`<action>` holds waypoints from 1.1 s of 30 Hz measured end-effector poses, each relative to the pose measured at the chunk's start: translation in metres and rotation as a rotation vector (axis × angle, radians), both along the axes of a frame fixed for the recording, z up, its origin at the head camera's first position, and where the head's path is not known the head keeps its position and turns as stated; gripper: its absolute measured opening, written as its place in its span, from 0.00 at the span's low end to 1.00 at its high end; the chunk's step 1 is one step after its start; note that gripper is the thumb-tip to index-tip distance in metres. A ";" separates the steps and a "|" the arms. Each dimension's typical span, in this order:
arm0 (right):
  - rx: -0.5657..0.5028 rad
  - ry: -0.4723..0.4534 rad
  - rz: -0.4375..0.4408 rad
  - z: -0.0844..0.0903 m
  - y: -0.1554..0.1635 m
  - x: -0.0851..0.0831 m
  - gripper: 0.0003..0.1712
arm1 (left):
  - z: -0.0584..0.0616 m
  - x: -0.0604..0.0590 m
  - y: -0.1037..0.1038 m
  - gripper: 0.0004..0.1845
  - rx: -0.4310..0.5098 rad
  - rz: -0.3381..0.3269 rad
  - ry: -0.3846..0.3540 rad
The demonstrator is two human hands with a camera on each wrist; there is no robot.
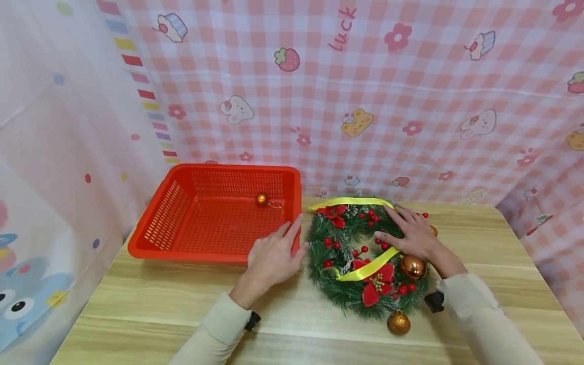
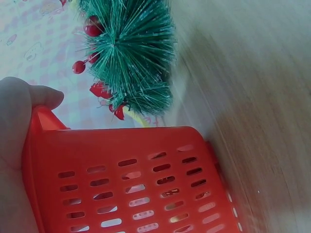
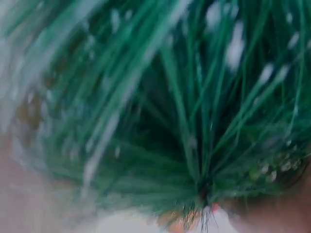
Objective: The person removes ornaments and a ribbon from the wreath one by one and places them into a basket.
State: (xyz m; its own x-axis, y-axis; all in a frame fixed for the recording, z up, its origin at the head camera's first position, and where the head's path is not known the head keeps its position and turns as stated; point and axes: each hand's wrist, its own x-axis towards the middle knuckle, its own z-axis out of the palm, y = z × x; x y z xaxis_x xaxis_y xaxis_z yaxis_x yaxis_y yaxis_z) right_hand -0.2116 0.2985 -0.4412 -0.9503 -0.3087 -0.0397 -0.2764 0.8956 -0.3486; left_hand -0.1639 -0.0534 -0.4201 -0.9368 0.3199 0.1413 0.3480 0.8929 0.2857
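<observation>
Two flat, unclenched hands: left hand (image 1: 271, 258) against the basket (image 1: 157, 251), right hand (image 1: 410, 232) pressing the light, springy, likely prickly wreath (image 1: 349, 294), best held by its ring.

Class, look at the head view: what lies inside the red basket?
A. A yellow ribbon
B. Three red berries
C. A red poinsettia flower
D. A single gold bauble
D. One gold bauble sits near the far wall of the red basket; the ribbon, berries and flowers are all on the wreath beside it.
</observation>
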 end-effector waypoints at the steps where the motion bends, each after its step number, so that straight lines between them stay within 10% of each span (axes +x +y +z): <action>1: 0.003 -0.005 -0.021 0.000 -0.001 0.001 0.48 | 0.000 0.000 0.000 0.35 -0.002 -0.001 0.003; 23: -0.088 -0.101 -0.370 0.006 -0.039 0.040 0.53 | 0.004 -0.003 -0.003 0.35 -0.020 0.011 -0.004; 33: -0.116 0.060 -0.161 0.025 -0.016 0.034 0.51 | 0.001 -0.002 0.000 0.35 -0.015 0.000 -0.029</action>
State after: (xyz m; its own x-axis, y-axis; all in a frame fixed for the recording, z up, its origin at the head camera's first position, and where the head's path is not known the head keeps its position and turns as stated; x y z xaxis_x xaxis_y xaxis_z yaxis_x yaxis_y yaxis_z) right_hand -0.1778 0.2824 -0.4158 -0.9874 -0.1518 0.0454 -0.1562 0.8849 -0.4388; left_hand -0.1655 -0.0533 -0.4191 -0.9406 0.3213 0.1095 0.3394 0.8973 0.2822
